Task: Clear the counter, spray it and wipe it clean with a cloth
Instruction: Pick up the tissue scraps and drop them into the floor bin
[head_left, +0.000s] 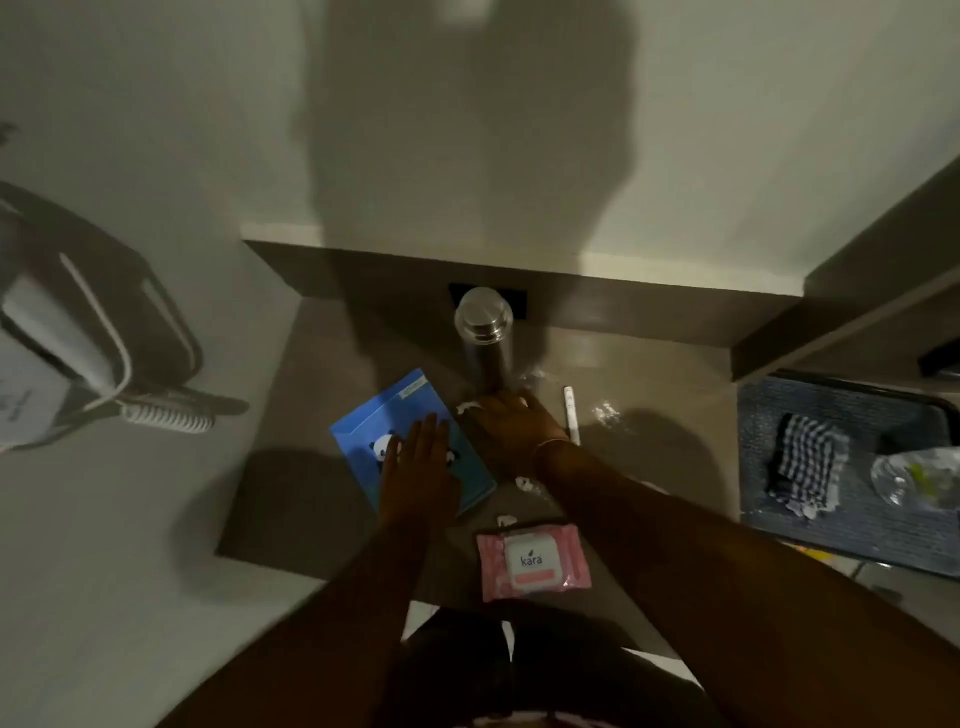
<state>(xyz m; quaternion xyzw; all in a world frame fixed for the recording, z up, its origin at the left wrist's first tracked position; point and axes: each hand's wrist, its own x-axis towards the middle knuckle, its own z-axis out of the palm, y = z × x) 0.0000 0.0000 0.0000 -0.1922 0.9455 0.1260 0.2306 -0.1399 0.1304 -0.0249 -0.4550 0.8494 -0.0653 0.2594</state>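
Note:
A small brown counter (322, 374) carries a steel bottle (485, 338) standing upright at the back. A blue book with a panda (400, 410) lies left of centre, and my left hand (418, 467) hovers flat over it with fingers apart. My right hand (511, 421) reaches just in front of the bottle's base, fingers spread and holding nothing. A white pen (571, 413) lies right of that hand. A pink wipes pack (532, 561) sits at the front edge. White crumbs and paper scraps (605, 413) are scattered on the surface.
To the right, a blue mat (779, 405) holds a checked cloth (805, 465) and a clear plastic spray bottle (914, 478). An appliance with a coiled cord (93, 353) is at the left. A wall stands behind the counter.

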